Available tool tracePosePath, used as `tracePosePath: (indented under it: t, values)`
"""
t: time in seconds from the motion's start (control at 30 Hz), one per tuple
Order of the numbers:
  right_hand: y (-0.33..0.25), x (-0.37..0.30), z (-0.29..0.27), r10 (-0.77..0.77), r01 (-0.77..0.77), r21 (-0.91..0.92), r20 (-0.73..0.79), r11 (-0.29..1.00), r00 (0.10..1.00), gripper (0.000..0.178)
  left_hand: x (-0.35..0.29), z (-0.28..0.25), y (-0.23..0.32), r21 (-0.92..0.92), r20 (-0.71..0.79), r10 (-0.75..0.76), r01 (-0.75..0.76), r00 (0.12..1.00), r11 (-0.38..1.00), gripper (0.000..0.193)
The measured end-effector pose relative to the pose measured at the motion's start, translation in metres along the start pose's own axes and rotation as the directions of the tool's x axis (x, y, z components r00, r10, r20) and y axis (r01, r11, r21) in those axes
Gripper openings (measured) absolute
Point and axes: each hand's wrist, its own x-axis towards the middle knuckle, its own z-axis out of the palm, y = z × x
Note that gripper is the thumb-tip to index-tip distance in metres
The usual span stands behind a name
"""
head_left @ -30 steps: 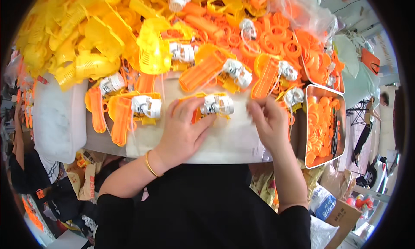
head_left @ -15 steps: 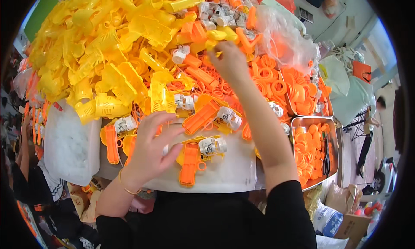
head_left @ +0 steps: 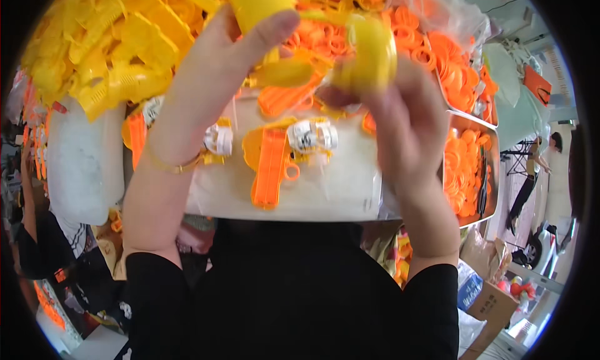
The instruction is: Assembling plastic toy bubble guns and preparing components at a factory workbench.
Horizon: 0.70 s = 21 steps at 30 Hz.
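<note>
My left hand [head_left: 231, 54] is raised over the far part of the table, closed on a smooth yellow plastic shell [head_left: 261, 7]. Its thumb lies along the shell's lower edge, and the fingers are mostly hidden. To the right, my right hand [head_left: 406, 119] grips a rounded yellow plastic piece [head_left: 373, 54], blurred by motion. Below and between the hands lies a half-built toy: a yellow half-shell [head_left: 252, 149] with an orange handle piece [head_left: 270, 172] and a white motor unit [head_left: 310, 136]. Another white motor unit [head_left: 219, 139] sits beside my left forearm.
Yellow shells [head_left: 112, 41] are heaped at the far left. Orange discs fill a metal tray [head_left: 472, 221] at right, with dark scissors [head_left: 483, 188] inside. A translucent tub [head_left: 84, 166] stands at the left edge. Another person [head_left: 531, 179] is at far right.
My right hand has come back from the heap with a yellow piece. The left hand, open before, has moved up and closed on a yellow shell. The view has shifted.
</note>
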Motion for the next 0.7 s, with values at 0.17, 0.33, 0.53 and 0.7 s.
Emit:
tracePosePath:
  t: [0.17, 0.33, 0.53, 0.7]
  values:
    - [0.015, -0.068, -0.039, 0.135, -0.073, -0.269, 0.218, 0.96, 0.967, 0.041, -0.045, -0.012, -0.01, 0.628, 0.193, 0.115, -0.213, 0.974, 0.749, 0.063]
    - [0.053, -0.04, -0.033, 0.162, -0.05, -0.46, 0.208, 0.887, 0.965, 0.057, -0.042, -0.001, -0.034, 0.862, 0.446, -0.059, -0.411, 0.893, 0.297, 0.068]
    - [0.053, -0.049, -0.028, 0.32, -0.145, -0.481, 0.305, 0.864, 0.897, 0.054, -0.052, -0.005, -0.044, 0.828, 0.526, 0.06, -0.527, 0.848, 0.192, 0.059]
    - [0.063, -0.046, -0.024, 0.295, -0.093, -0.509, 0.331, 0.856, 0.897, 0.05, -0.054, -0.014, -0.062, 0.855, 0.469, 0.078, -0.474, 0.88, 0.211, 0.054]
